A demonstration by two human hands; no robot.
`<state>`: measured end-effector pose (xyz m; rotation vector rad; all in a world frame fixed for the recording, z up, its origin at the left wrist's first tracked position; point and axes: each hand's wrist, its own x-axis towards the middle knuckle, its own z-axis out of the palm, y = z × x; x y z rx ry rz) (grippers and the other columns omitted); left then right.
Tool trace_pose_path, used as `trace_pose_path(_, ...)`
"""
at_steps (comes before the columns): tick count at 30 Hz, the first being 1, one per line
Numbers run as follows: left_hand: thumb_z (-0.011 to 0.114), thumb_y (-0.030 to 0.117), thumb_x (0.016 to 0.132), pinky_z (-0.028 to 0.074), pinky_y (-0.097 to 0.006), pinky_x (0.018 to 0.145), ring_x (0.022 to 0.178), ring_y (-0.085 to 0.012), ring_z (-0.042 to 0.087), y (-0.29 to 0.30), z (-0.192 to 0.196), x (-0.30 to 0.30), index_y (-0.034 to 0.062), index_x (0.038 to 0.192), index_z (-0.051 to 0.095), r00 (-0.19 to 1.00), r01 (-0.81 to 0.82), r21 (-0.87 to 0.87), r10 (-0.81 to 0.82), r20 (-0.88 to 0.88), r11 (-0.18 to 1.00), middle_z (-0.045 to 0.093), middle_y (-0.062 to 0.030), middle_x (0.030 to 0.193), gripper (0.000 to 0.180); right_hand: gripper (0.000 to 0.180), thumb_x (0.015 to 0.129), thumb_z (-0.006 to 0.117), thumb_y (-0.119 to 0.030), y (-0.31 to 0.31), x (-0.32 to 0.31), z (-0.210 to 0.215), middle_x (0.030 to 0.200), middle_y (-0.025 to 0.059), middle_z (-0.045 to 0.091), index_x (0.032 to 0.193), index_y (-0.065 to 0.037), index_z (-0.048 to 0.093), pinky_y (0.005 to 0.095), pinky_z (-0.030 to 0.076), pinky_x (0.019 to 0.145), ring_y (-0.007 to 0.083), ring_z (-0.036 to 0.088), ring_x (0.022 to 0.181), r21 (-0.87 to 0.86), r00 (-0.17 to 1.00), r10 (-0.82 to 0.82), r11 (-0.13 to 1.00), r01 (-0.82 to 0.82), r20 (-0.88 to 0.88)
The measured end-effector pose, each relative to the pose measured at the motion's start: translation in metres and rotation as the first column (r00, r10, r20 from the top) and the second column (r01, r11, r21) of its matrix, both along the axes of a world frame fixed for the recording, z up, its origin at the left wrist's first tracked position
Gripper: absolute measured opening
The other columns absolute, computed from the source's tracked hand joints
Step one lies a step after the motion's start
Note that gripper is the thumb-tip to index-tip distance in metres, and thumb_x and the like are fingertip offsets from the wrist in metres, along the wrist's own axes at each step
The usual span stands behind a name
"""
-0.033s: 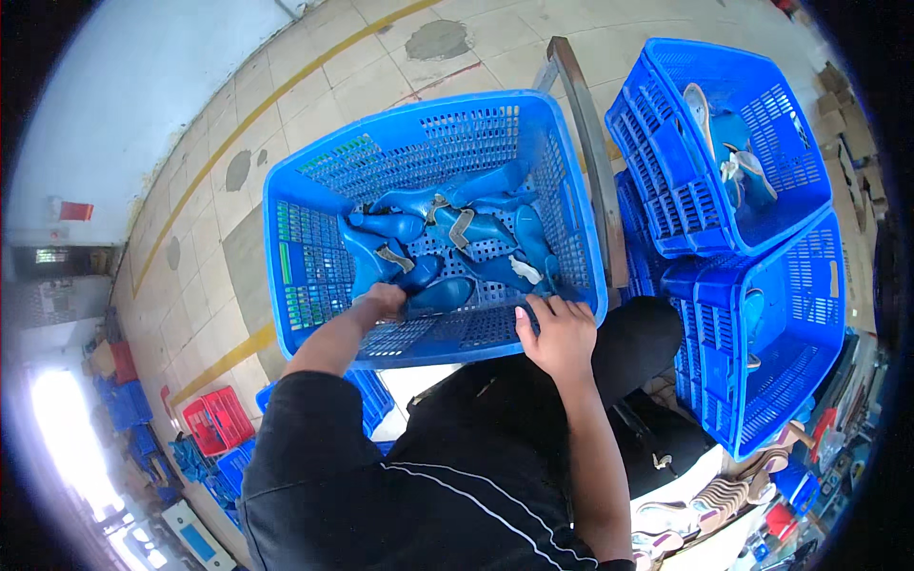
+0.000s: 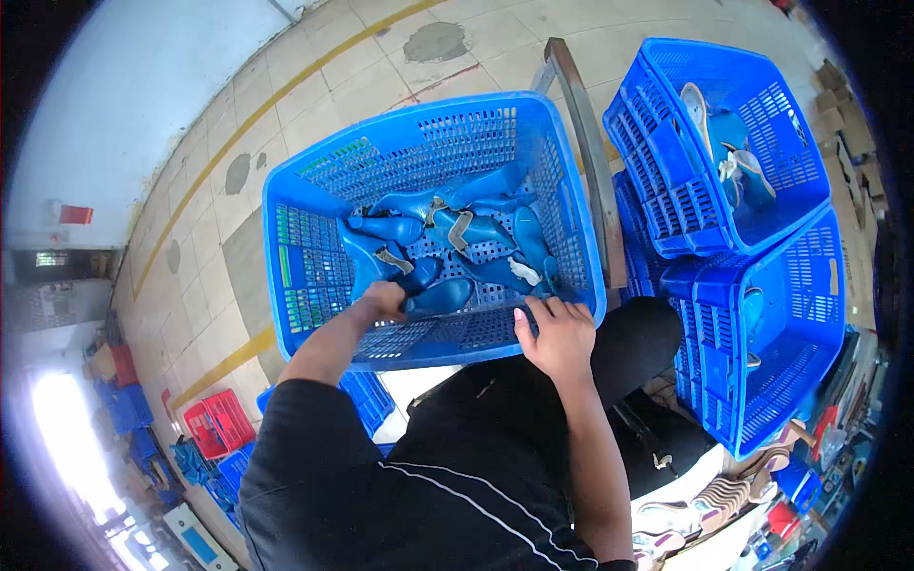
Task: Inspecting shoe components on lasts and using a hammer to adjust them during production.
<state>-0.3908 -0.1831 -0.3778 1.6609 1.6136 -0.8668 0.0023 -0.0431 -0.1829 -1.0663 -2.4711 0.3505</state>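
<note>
Several blue shoe lasts lie jumbled on the floor of a large blue plastic crate [image 2: 433, 364] in front of me. My left hand [image 2: 386, 300] reaches down inside the crate's near left part. Its fingers bend around the end of a blue shoe last [image 2: 442, 296]; the fingertips are mostly hidden. My right hand [image 2: 560, 338] hooks its fingers over the near rim at the right, thumb apart. Strips of worn grey material [image 2: 461, 229] cling to some lasts, and a white scrap [image 2: 524, 271] sits on one at the right.
A metal bar [image 2: 586, 143] stands along the crate's right side. Farther right, an upper blue crate [image 2: 666, 171] holds a few lasts and soles, with another blue crate [image 2: 709, 352] nearer me. Soles [image 2: 719, 500] lie at lower right. A red crate [image 2: 219, 423] is at lower left.
</note>
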Motion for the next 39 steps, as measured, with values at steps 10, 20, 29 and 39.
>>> trace_pose_path(10,0.078,0.04,0.076,0.058,-0.05,0.068,0.074,-0.0397,0.072,0.083,0.217,0.047,0.0072,0.076,0.07,0.943,-0.315,0.667,0.146,0.298,0.675,0.072,-0.0172,0.078,0.034,0.033,0.094,0.069,-0.041,0.0,0.005,-0.002,0.079,0.0077,0.069,0.097,-0.011,0.081,0.0427,0.049,0.072,0.0285,0.069,0.07,-0.003,1.0,-0.027,1.0,0.027,-0.007)
trace_pose_path(20,0.082,0.039,0.077,0.051,-0.044,0.054,0.059,-0.0333,0.066,0.1,0.251,0.099,0.0065,0.067,0.062,0.858,-0.509,0.797,0.119,0.5,0.324,0.065,-0.0125,0.07,0.04,0.031,0.093,0.07,-0.04,0.002,0.007,-0.001,0.079,0.0077,0.069,0.095,-0.011,0.08,0.0433,0.051,0.07,0.0291,0.069,0.069,0.008,1.0,-0.019,1.0,0.019,-0.009)
trace_pose_path(29,0.093,0.02,0.065,0.04,-0.034,0.048,0.049,-0.0238,0.055,0.072,0.322,0.169,0.0102,0.061,0.052,0.695,-0.619,0.734,-0.24,0.678,0.278,0.053,-0.0073,0.058,0.043,0.076,0.096,0.069,-0.049,-0.01,0.028,0.0,0.141,0.026,0.057,0.151,-0.003,0.044,0.0479,0.044,0.108,0.0429,0.055,0.128,-0.354,0.906,0.037,0.913,-0.202,-0.422)
trace_pose_path(39,0.089,0.043,0.083,0.054,-0.039,0.069,0.085,-0.0309,0.067,0.08,0.319,0.359,0.0058,0.108,0.07,0.092,-0.3,0.57,-0.571,0.816,0.765,0.064,-0.0113,0.101,0.049,0.077,0.086,0.091,-0.042,-0.17,0.191,0.115,0.126,0.0097,0.065,0.141,-0.003,0.053,0.0389,0.055,0.093,0.0222,0.066,0.104,-0.644,0.047,-0.712,0.659,0.388,-0.701)
